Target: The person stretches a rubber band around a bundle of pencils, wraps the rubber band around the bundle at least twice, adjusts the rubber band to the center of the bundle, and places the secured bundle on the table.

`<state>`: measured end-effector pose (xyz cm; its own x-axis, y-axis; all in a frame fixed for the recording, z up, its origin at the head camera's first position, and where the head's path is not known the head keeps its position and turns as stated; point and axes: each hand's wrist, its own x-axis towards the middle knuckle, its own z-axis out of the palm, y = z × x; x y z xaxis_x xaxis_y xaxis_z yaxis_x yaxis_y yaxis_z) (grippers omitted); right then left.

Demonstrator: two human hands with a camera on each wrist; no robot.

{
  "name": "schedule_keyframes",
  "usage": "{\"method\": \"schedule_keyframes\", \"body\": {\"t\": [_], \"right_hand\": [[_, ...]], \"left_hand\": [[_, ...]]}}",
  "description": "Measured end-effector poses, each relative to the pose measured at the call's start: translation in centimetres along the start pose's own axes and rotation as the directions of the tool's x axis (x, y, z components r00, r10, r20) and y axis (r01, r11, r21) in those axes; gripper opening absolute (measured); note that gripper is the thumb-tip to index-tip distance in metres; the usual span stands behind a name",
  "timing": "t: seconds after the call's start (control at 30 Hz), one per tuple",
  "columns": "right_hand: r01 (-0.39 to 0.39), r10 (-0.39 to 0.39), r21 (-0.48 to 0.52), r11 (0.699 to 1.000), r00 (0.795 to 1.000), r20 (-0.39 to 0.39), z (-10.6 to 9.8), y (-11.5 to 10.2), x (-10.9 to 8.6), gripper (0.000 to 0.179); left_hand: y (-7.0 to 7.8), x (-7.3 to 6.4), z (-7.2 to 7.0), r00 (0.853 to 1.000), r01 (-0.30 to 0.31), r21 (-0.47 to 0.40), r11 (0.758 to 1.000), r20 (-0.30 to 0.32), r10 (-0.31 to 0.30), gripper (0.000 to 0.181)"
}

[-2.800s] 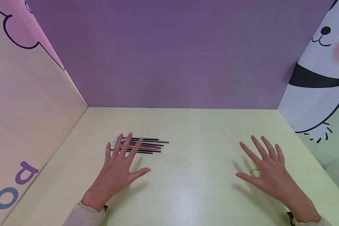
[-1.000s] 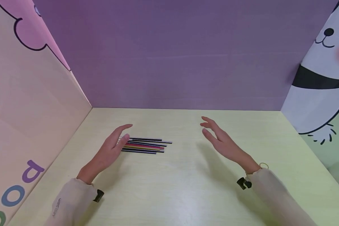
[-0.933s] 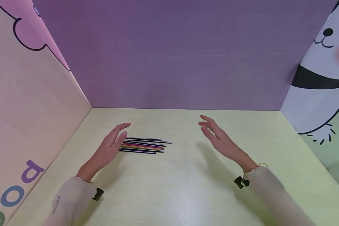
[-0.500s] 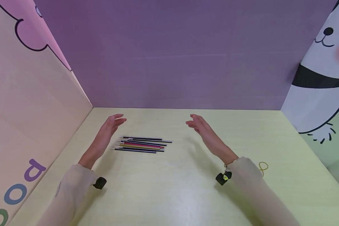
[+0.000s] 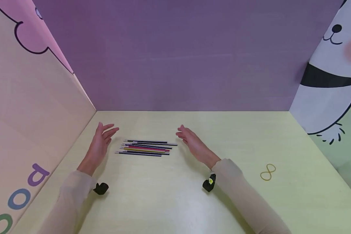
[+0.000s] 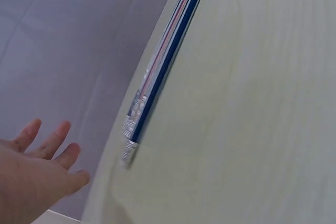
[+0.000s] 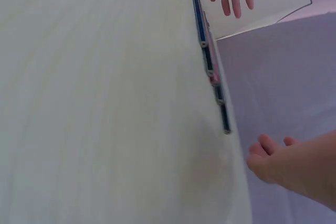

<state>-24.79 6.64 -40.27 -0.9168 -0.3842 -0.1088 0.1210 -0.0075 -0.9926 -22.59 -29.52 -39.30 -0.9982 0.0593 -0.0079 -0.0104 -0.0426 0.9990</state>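
Several pencils [image 5: 146, 148], mostly dark blue with one red and one yellow among them, lie side by side on the table. Their metal-capped eraser ends point left, as the pencils [image 6: 163, 56] in the left wrist view show. My left hand [image 5: 97, 146] hovers just beyond the eraser ends, fingers loosely extended, holding nothing. Opposite it, my right hand [image 5: 194, 144] is held in the air past the other ends, its palm turned toward the pencils [image 7: 210, 56]. Neither hand touches them. A yellow rubber band [image 5: 268, 172] twisted into a figure eight lies to the right.
The pale wooden table [image 5: 163, 201] meets a purple wall [image 5: 178, 58] at the back. Decorated side panels stand left and right, with a panda picture [image 5: 330, 97] on the right one. A dark device [image 5: 101, 188] sits on the left wrist, another dark device [image 5: 209, 183] on the right.
From above the pencils, my left hand has shifted left, uncovering them. My right hand has travelled left toward their other ends, away from the rubber band, now fully visible. The pencils stay put.
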Motion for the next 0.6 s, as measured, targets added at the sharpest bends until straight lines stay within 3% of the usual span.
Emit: {"method": "schedule_keyframes", "body": {"t": [0.1, 0.3, 0.47, 0.6], "right_hand": [[-0.007, 0.021, 0.097, 0.995, 0.989, -0.148, 1.4, 0.7, 1.7, 0.061], [0.05, 0.039, 0.214, 0.976, 0.918, -0.396, 4.3, 1.9, 3.1, 0.055], [0.101, 0.036, 0.263, 0.959, 0.882, -0.47, 5.4, 2.2, 3.0, 0.057], [0.12, 0.041, 0.324, 0.938, 0.892, -0.45, 5.8, 2.5, 2.8, 0.06]], "left_hand": [[-0.6, -0.1, -0.5, 0.999, 0.024, -0.102, 0.994, -0.02, -0.027, 0.072], [-2.0, 0.3, 0.0, 0.999, 0.029, -0.223, 0.974, -0.024, -0.035, 0.066], [-2.6, 0.8, 1.1, 0.999, 0.026, -0.227, 0.974, -0.024, -0.032, 0.068], [-2.9, 0.9, 1.9, 1.0, 0.02, -0.247, 0.969, -0.017, -0.025, 0.071]]}}
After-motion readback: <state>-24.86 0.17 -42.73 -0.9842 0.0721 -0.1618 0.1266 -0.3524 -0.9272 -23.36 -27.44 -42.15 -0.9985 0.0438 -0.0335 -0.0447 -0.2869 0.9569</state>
